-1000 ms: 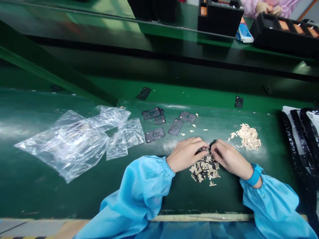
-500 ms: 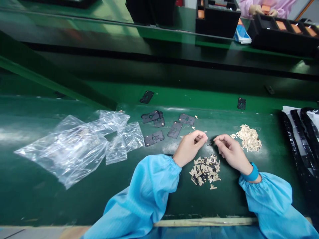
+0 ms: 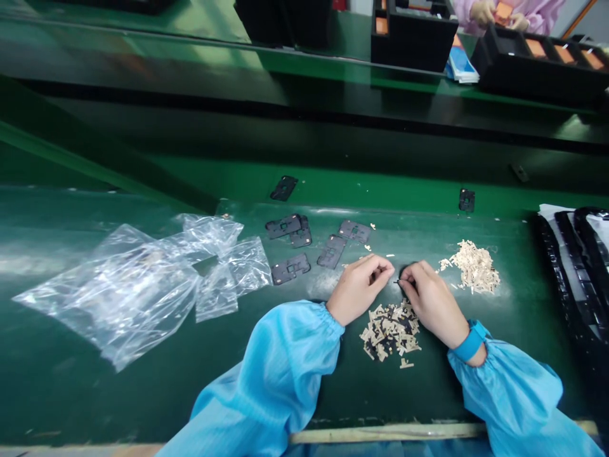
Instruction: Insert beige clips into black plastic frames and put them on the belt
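Observation:
My left hand (image 3: 359,287) is closed in a pinch just behind the near pile; whatever its fingertips hold, if anything, is too small to make out. Opposite it, my right hand (image 3: 432,301) pinches a small black piece (image 3: 398,282), with the fingertips of both hands a short gap apart. Below them lies a mixed pile of small beige and black pieces (image 3: 390,331), with one loose beige piece (image 3: 406,364) at its front. To the right of my right hand is a heap of beige pieces (image 3: 477,266).
Several flat black plates (image 3: 332,251) lie left of my hands, others farther back. Clear plastic bags (image 3: 128,285) spread over the left side. Black-wrapped bundles (image 3: 578,266) stand at the right. Across the shelf, a person in pink sleeves handles an orange piece (image 3: 503,13) near black bins (image 3: 533,66).
My right hand has moved left, closer to my left hand, and its fingers have closed on the small black piece lying between them. My left hand stays pinched, nearly in place.

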A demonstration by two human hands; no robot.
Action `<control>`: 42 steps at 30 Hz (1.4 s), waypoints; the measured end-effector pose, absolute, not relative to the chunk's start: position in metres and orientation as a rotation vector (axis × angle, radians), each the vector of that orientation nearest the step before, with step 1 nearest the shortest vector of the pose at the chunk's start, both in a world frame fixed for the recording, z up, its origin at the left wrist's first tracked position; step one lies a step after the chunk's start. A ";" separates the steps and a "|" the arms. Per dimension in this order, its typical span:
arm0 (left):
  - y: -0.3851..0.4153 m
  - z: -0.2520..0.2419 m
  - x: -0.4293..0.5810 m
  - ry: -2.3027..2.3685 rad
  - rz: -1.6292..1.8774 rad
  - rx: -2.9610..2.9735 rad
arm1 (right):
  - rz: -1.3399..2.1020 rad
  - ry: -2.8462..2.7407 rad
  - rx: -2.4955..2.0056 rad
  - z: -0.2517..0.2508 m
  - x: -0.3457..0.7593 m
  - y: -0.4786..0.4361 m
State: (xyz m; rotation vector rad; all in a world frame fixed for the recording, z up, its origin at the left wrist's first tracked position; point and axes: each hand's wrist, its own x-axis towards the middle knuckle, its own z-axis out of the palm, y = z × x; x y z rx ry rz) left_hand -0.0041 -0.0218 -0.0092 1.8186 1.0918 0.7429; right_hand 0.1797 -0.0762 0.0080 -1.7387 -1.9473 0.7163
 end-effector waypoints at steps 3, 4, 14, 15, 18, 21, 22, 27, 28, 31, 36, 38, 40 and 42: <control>-0.022 -0.008 -0.004 1.090 0.744 1.816 | 0.866 -1.815 -1.673 0.011 0.183 -0.072; -0.022 -0.008 -0.004 1.085 0.744 1.816 | 0.981 -1.716 -1.630 0.012 0.185 -0.070; -0.024 -0.014 -0.003 0.929 0.866 1.383 | 1.749 -0.869 -1.210 0.009 0.166 -0.055; -0.024 -0.015 -0.003 0.920 0.883 1.368 | 1.774 -0.849 -1.189 0.009 0.164 -0.055; -0.023 -0.015 -0.005 0.902 0.907 1.372 | 1.790 -0.797 -1.179 0.009 0.161 -0.055; -0.022 -0.012 -0.006 0.884 0.912 1.382 | 1.767 -0.787 -1.187 0.007 0.162 -0.058; -0.022 -0.011 -0.007 0.871 0.912 1.369 | 1.763 -0.808 -1.189 0.006 0.162 -0.059; -0.020 -0.009 -0.010 0.847 0.799 1.226 | 1.555 -1.111 -1.326 0.006 0.171 -0.064; -0.020 -0.010 -0.010 0.864 0.762 1.224 | 1.475 -1.171 -1.362 0.006 0.173 -0.064; -0.020 -0.011 -0.011 0.910 0.655 1.290 | 1.298 -1.321 -1.428 0.007 0.177 -0.066; -0.022 -0.010 -0.011 0.938 0.579 1.352 | 1.207 -1.508 -1.510 0.004 0.179 -0.065; -0.021 -0.009 -0.011 0.926 0.570 1.332 | 1.245 -1.472 -1.514 0.004 0.180 -0.064; -0.021 -0.007 -0.010 0.920 0.578 1.332 | 1.292 -1.398 -1.491 0.006 0.179 -0.063; -0.020 -0.005 -0.010 0.923 0.592 1.345 | 1.322 -1.334 -1.454 0.008 0.178 -0.062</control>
